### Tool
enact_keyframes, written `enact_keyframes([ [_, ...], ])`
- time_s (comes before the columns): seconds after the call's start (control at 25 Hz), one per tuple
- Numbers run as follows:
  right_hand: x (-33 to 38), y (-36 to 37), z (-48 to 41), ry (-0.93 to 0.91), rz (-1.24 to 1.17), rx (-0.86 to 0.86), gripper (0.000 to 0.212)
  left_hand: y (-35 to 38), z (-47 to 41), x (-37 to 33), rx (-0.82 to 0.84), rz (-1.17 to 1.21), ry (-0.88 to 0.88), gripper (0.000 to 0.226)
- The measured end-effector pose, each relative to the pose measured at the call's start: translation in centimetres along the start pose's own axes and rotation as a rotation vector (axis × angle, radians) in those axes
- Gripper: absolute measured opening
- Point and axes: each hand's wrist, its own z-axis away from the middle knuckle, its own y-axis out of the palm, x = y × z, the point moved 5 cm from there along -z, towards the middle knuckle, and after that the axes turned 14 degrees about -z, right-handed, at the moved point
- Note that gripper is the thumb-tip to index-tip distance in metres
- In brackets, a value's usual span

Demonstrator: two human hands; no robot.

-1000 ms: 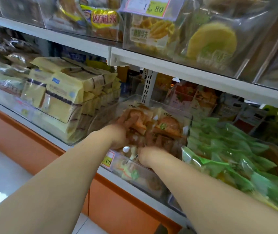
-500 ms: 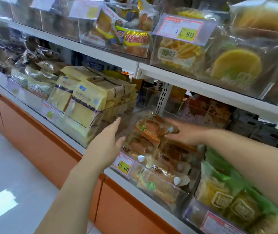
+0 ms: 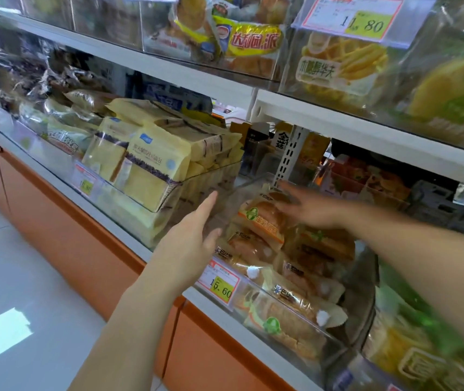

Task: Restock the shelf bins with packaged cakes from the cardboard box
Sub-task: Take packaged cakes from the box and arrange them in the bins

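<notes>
Settling stock in the bin is judged to be the step in hand. The right hand [image 3: 310, 211] lies flat, fingers straight and spread, with its fingertips on the top cake pack [image 3: 259, 221], an orange-labelled wrapper at the crown of the pile; it pinches nothing. The left hand [image 3: 191, 241] is likewise spread and holds nothing. Its palm is turned toward the pile, beside the near-left corner of the clear bin [image 3: 366, 277]; whether it touches the wall cannot be told. The packaged cakes [image 3: 301, 273] fill the bin below and forward of the right palm, stacked in overlapping layers up to the rim. The cardboard box is not in view.

Judgement: this bin looks close to full. The next move calls for either a light press to seat the top pack, or withdrawal of both hands to fetch more from the box.

Surroundings: a price label [image 3: 221, 282] reading 15.60 hangs on the bin front, just below the left hand's fingers. Yellow bread packs [image 3: 151, 167] fill the neighbouring bin beyond the back of the left hand. Green packs [image 3: 422, 356] lie under the right forearm. The upper shelf edge [image 3: 338, 122] runs above both hands and limits lift. A perforated upright [image 3: 287, 156] stands just beyond the right fingertips. The sloped pile is the main risk: a loose pack could slip over the front.
</notes>
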Motion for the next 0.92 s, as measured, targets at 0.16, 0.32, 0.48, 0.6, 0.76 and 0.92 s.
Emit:
enact_keyframes([
  [0.16, -2.5, -0.4, -1.4, 0.061, -0.111, 0.016, 0.064, 0.2, 0.0, 0.1, 0.033, 0.034, -0.045, 0.065],
  [0.32, -2.0, 0.6, -0.8, 0.018, -0.215, -0.022, 0.055, 0.2, 0.1, 0.2, 0.027, 0.048, -0.059, 0.065],
  [0.48, -3.7, -2.8, 1.7, 0.142, 0.076, 0.041, 0.071, 0.2, 0.2, 0.1, 0.043, 0.037, -0.065, 0.064],
  [0.6, -6.1, -2.4, 3.5, 0.256, 0.334, 0.136, 0.093, -0.1, 0.2, -0.1, 0.045, 0.028, -0.082, 0.064],
  [0.76, -6.4, -1.0, 3.3, 0.187, 0.483, 0.035, 0.09, 0.1, 0.3, 0.0, 0.043, 0.031, -0.089, 0.063],
  [0.92, -6.4, -0.7, 3.0, 0.19, 0.513, -0.018, 0.081, -0.1, 0.2, 0.0, 0.042, 0.026, -0.088, 0.063],
])
